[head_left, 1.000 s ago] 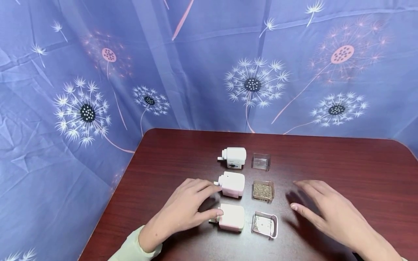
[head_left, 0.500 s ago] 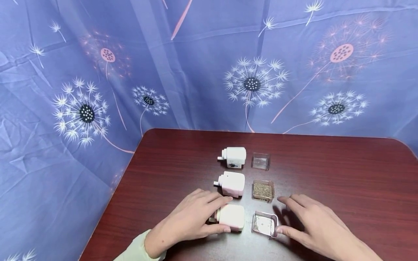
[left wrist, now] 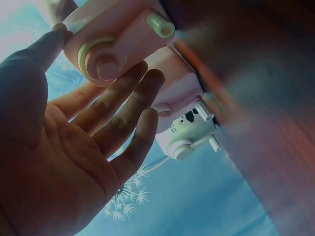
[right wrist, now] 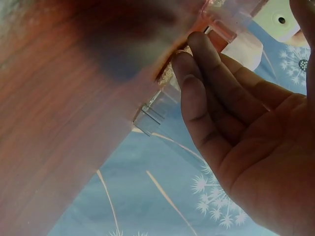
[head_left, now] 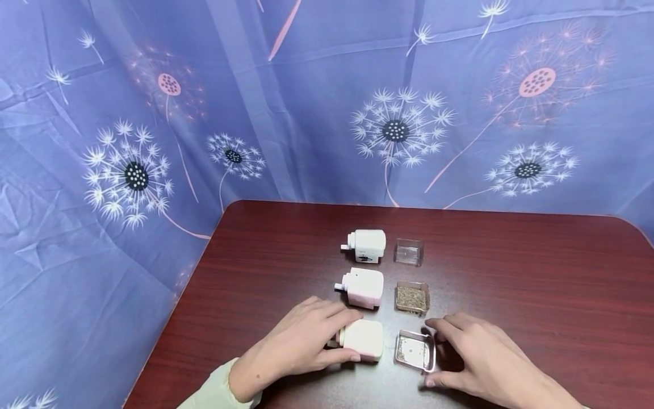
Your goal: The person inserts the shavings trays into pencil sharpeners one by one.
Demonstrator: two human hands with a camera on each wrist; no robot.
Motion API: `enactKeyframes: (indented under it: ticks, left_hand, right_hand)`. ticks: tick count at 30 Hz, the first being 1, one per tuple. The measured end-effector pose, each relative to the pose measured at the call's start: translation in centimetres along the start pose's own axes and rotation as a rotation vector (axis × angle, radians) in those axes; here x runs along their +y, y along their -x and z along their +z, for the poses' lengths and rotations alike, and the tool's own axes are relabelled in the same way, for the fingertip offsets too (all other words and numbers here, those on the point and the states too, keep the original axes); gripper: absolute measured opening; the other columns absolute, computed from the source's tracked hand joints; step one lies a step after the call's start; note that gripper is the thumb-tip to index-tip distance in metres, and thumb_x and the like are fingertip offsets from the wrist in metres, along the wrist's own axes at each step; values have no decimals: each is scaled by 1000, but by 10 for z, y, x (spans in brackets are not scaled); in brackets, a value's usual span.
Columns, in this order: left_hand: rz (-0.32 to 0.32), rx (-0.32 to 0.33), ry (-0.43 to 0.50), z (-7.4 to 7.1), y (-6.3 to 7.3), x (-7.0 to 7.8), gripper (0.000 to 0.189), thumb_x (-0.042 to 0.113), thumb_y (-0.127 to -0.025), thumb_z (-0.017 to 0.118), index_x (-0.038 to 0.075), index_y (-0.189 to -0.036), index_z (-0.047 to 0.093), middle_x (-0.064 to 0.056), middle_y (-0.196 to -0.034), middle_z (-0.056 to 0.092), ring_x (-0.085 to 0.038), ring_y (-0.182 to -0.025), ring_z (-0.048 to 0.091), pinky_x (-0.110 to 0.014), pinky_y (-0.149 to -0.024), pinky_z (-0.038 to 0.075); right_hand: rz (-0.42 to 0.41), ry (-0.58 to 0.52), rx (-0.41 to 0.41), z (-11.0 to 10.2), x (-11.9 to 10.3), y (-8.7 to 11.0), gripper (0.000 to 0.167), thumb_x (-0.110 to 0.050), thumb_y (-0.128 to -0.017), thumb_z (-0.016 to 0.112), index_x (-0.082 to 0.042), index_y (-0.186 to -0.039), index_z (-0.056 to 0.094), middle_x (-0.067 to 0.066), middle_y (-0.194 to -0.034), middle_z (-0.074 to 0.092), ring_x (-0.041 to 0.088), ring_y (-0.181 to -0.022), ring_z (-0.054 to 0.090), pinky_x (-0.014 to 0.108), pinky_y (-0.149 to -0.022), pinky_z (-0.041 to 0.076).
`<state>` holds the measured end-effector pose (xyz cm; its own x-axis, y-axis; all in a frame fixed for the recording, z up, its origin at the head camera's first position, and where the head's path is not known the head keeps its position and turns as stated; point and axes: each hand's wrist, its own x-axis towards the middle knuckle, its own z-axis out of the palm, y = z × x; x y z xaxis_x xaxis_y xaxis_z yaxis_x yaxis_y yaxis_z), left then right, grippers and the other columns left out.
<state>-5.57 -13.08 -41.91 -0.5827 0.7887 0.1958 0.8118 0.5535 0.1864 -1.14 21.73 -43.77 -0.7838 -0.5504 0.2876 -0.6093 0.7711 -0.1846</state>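
Note:
My left hand (head_left: 301,338) holds the nearest pencil sharpener (head_left: 364,339), a pale pink one lying on the table, with the thumb on its near side and the index finger on its far side. Its pale green crank handle (left wrist: 160,24) shows in the left wrist view. My right hand (head_left: 482,358) is at the nearest clear shavings drawer (head_left: 432,353), thumb and index finger spread at its right corners. A few crumbs lie in that drawer. Another drawer (head_left: 427,299), behind it, is filled with brown shavings.
Behind the held one lie a pink pencil sharpener (head_left: 364,287) and a white pencil sharpener (head_left: 369,245), cranks to the left. A third clear drawer (head_left: 409,253) stands at the back. Blue dandelion-print cloth (head_left: 317,113) hangs beyond the dark red table (head_left: 552,272).
My left hand has come down and right, from over the cranks to around the nearest sharpener. My right hand has moved left and nearer, up to the nearest drawer. The sharpeners and drawers stay put.

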Motion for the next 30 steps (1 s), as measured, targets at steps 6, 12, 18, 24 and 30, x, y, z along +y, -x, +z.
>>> enactKeyframes:
  ticks: [6, 12, 18, 24, 30]
  left_hand:
    - [-17, -19, 26, 0, -2, 1, 57, 68, -99, 62, 25, -135, 66, 16, -114, 69, -2, -103, 65, -30, -89, 50]
    - [-37, -55, 35, -1, -3, 1, 57, 69, -98, 61, 25, -134, 66, 16, -114, 71, -3, -106, 66, -31, -91, 50]
    - [-37, -48, 32, 0, -2, 0, 56, 69, -98, 62, 25, -132, 67, 16, -113, 71, -3, -104, 66, -30, -88, 50]
    - [-38, -48, 36, -1, -2, 0, 57, 69, -97, 62, 25, -133, 67, 16, -114, 71, -3, -105, 66, -30, -86, 50]
    - [-42, -46, 47, -1, -2, -1, 58, 70, -96, 64, 25, -133, 67, 16, -114, 71, -3, -103, 66, -29, -84, 49]
  right_hand:
    - [-5, 20, -35, 4, 1, 0, 78, -78, -72, 82, -15, -117, 73, -12, -98, 66, 7, -86, 64, 38, -71, 58]
    - [-20, -5, -53, 6, -1, -3, 59, -66, -74, 88, -21, -108, 72, -17, -95, 63, 0, -83, 58, 35, -67, 55]
    - [-47, -9, -52, 7, -2, -7, 55, -62, -74, 90, -20, -105, 73, -16, -92, 63, -1, -80, 55, 33, -64, 54]
    - [-59, -15, -42, 8, -2, -9, 55, -60, -73, 91, -18, -104, 74, -16, -91, 64, -1, -80, 56, 33, -64, 54]
    - [-71, -35, -31, 8, -3, -12, 56, -57, -72, 92, -16, -106, 74, -15, -93, 65, -1, -82, 57, 32, -65, 55]
